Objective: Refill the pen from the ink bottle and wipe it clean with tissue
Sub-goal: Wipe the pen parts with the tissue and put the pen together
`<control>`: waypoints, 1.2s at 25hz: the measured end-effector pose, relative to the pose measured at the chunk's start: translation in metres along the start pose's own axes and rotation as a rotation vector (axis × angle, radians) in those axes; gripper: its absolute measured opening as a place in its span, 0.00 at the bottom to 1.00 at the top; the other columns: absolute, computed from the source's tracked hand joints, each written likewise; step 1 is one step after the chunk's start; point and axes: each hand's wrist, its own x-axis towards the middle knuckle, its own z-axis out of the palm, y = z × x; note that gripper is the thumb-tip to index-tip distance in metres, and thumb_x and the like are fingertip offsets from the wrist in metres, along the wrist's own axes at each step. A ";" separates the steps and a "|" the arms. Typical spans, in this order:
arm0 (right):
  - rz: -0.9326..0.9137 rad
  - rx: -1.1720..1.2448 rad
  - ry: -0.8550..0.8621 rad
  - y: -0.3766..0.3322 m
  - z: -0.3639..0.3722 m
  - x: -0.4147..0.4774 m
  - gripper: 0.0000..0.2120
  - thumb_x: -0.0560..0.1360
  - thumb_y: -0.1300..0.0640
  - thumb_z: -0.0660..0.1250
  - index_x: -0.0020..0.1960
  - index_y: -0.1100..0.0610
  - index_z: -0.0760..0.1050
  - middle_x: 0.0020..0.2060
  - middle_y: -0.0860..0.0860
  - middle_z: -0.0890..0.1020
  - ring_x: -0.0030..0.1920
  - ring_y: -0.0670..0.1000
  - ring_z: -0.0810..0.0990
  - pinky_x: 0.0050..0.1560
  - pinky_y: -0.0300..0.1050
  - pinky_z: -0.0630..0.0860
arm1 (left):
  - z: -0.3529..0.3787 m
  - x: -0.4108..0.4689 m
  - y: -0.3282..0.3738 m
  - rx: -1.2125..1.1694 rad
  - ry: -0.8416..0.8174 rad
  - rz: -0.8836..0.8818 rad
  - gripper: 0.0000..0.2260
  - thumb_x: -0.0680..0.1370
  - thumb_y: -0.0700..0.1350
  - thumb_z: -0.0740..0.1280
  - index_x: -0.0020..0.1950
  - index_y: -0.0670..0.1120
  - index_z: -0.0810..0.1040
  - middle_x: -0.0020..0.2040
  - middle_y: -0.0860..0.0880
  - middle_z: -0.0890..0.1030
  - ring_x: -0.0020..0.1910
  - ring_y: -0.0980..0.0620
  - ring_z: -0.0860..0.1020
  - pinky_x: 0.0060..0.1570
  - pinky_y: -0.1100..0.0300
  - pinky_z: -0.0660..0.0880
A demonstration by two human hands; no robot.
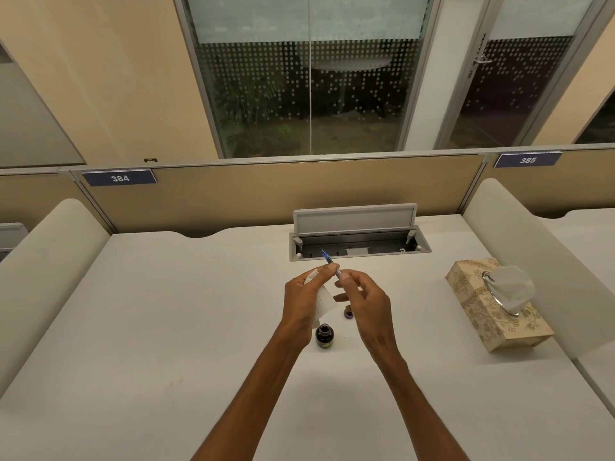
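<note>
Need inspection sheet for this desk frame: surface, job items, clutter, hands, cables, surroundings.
Surface: white desk, flat.
Job's things: blue-tipped slim pen raised above the desk; white tissue; small dark glass ink bottle upright, apparently uncapped; small dark cap beside it; beige floral tissue box at right.
Clutter: nothing seen.
Hands: left hand holds tissue at the pen; right hand pinches pen.
Cables: nothing seen; grey cable hatch open.
Surroundings: beige partition; glass window behind.
</note>
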 end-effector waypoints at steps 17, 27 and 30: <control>-0.026 -0.102 -0.064 0.008 0.003 0.006 0.07 0.79 0.50 0.66 0.54 0.51 0.77 0.48 0.46 0.82 0.49 0.49 0.83 0.46 0.46 0.83 | -0.003 0.014 -0.014 -0.009 0.012 0.025 0.10 0.77 0.54 0.69 0.56 0.52 0.78 0.50 0.52 0.79 0.52 0.48 0.74 0.56 0.49 0.71; 0.095 -0.001 0.025 0.031 -0.009 0.015 0.05 0.76 0.53 0.70 0.51 0.49 0.82 0.43 0.45 0.85 0.44 0.45 0.83 0.44 0.37 0.79 | -0.010 0.013 -0.026 0.091 -0.055 -0.027 0.19 0.79 0.58 0.66 0.66 0.51 0.78 0.60 0.52 0.78 0.57 0.47 0.73 0.60 0.45 0.70; 0.264 0.033 0.077 0.067 -0.007 0.014 0.01 0.74 0.56 0.72 0.44 0.51 0.82 0.39 0.48 0.86 0.42 0.47 0.84 0.41 0.39 0.79 | -0.017 0.019 -0.039 0.082 -0.043 -0.076 0.21 0.80 0.62 0.59 0.64 0.51 0.80 0.57 0.51 0.82 0.53 0.49 0.77 0.56 0.49 0.73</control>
